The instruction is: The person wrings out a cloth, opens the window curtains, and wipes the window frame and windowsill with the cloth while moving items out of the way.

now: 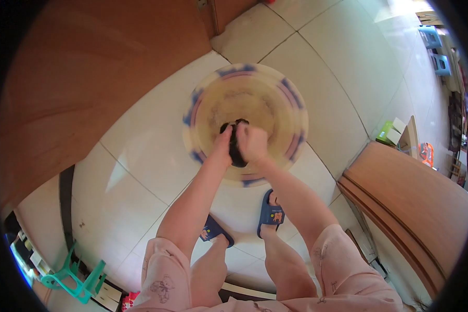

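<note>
A round cream basin (192, 130) with blue and purple marks round its rim stands on the floor in front of my feet. Over its near half, both hands hold a bunched black cloth (237, 152). My left hand (223, 146) is closed on the cloth's left side, and my right hand (254, 143), smeared by motion, grips it from the right. What kind of cloth it is I cannot make out. The basin's inside looks yellowish and blurred, with faint pale patches near the far side.
Pale floor tiles (317, 62) lie around the basin. A brown wooden door (99, 57) rises on the left, and a wooden panel (411, 203) stands at right. My feet in blue slippers (272, 213) are just below the basin. A green stool (73, 278) is at lower left.
</note>
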Motion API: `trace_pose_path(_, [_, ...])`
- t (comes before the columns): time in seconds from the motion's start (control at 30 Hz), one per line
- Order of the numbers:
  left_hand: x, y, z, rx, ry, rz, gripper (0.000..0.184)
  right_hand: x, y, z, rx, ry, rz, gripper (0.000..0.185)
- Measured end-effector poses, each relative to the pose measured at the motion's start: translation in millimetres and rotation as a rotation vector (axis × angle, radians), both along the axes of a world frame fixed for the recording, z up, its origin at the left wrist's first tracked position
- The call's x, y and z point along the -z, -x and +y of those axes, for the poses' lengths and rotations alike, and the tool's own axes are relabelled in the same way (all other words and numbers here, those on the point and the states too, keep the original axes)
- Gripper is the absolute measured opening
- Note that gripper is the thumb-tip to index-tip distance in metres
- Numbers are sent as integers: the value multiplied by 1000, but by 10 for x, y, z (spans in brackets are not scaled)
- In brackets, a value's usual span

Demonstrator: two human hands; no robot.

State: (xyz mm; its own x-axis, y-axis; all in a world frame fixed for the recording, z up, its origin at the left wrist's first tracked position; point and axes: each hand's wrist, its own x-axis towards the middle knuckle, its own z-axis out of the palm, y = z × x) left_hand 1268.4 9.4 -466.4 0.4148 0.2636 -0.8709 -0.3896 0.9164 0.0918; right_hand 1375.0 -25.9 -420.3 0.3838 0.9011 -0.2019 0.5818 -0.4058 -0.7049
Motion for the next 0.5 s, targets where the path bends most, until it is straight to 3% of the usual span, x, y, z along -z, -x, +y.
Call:
trace_pose_path(0.03, [-4, 3, -10, 147, 4, 91, 34, 220, -128, 34, 75, 228, -110, 26])
trace_pose_path(0.1, [-265, 60, -138, 175, -4, 15, 34, 522, -551, -4, -166, 211, -333, 26])
trace_pose_path(0.13, [-564, 70, -183, 239, -104, 98, 38, 462, -609, 6, -168, 205, -326, 26])
trace_pose_path(0.2, [-606, 215, -228, 238, -238, 137, 46, 208, -690, 105, -100, 356, -236, 26])
trace_pose_path(0.23, [-596, 222, -220, 246, -373, 163, 59, 73, -700, 124, -100, 350, -243, 26])
trace_pose_path(0.27, [-960, 158, -128, 385, -399, 334, 75, -71, -679, 49, -133, 165, -317, 33])
trace_pose_path(0.3, [-942, 138, -196, 381, -398, 328, 75, -159, -653, -29, -169, -20, -386, 44])
trace_pose_path(0.33, [-897, 131, -286, 656, -771, 670, 83, -195, -631, -85, -172, -20, -388, 44])
trace_pose_path(0.37, [-899, 120, -332, 931, -1142, 1017, 93, -215, -603, -153, -356, 59, -516, 53])
trace_pose_path(0.4, [-848, 92, -295, 1088, -1315, 1139, 101, -215, -579, -193, -541, 141, -640, 64])
trace_pose_path(0.43, [-797, 78, -252, 1089, -1314, 1139, 101, -170, -553, -195, -540, 142, -639, 64])
trace_pose_path(0.5, [-626, 35, -178, 1388, -1521, 1083, 102, 33, -529, -202, -542, 504, -486, 75])
